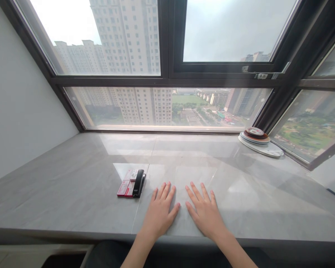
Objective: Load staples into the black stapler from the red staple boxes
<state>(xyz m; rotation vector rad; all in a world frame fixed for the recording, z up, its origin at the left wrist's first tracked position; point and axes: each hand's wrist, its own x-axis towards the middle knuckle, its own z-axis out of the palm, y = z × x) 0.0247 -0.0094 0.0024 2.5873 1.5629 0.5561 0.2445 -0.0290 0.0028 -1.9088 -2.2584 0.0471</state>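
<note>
My left hand lies flat on the grey stone sill, fingers spread, holding nothing. Beside it, palm down with its fingers apart, rests my right hand, also holding nothing. A gap separates the two thumbs. To the left of my left hand, and apart from it, a black stapler lies lengthwise away from me. Against the stapler's left side are several small red-and-white boxes. One small whitish box sits at the far end of this group.
The grey sill runs from the left wall to the right window, its front edge close to my wrists. A stack of plates or coasters stands on a white marbled board in the far right corner. Dark window frames rise behind.
</note>
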